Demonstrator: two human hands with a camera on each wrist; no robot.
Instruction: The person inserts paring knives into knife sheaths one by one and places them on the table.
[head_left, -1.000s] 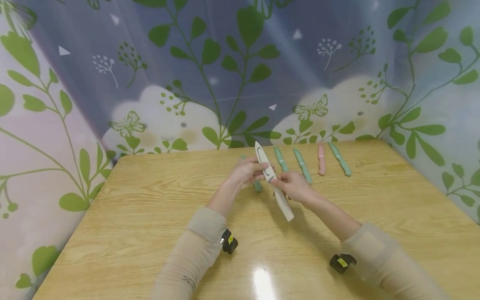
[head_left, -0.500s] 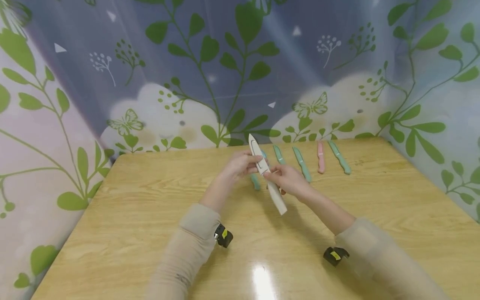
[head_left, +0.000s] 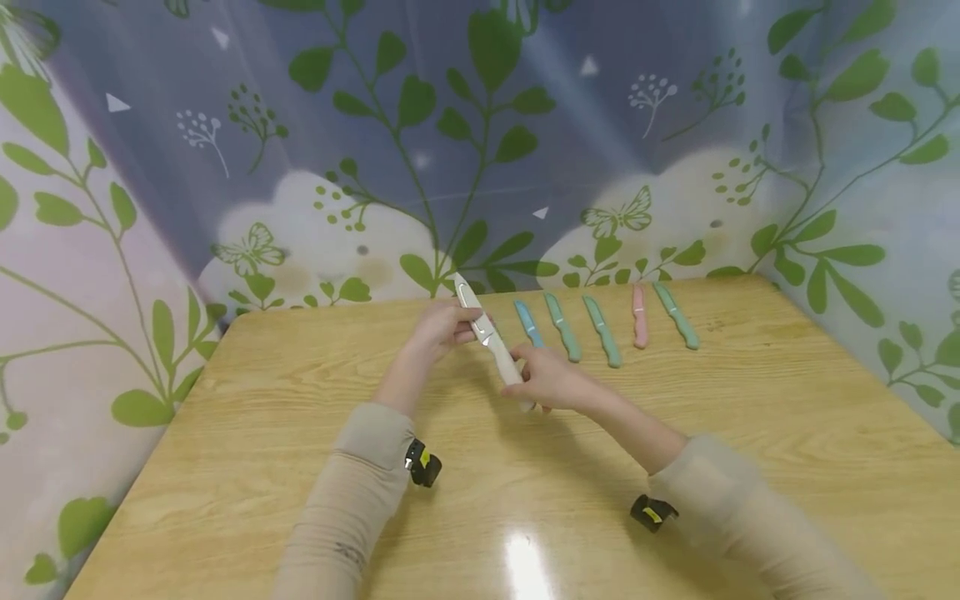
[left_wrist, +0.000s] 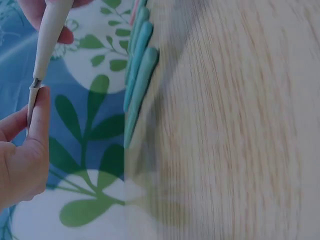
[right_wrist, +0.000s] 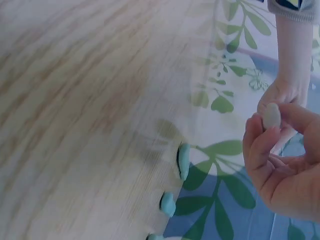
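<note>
A white knife (head_left: 493, 346) slants above the table, its sheathed or slotted blade up and away, its handle toward me. My left hand (head_left: 442, 325) pinches the blade part between thumb and fingers. My right hand (head_left: 555, 379) grips the rear of the handle, hiding some of it. In the left wrist view the white handle (left_wrist: 50, 42) appears edge-on, with the left hand (left_wrist: 25, 155) pinching below its joint. From the right wrist, only the butt of the knife (right_wrist: 271, 116) shows between the fingers of the right hand (right_wrist: 285, 172).
Along the back of the wooden table (head_left: 300, 400) lie a blue knife (head_left: 527, 321), green knives such as this one (head_left: 602, 332), and a pink knife (head_left: 640, 317). Another green knife is mostly hidden behind the white one. A leaf-patterned curtain (head_left: 360, 108) hangs behind the table.
Both hands have moved left with the white knife, uncovering the blue knife. My right hand has shifted from near the blade joint to the rear of the handle.
</note>
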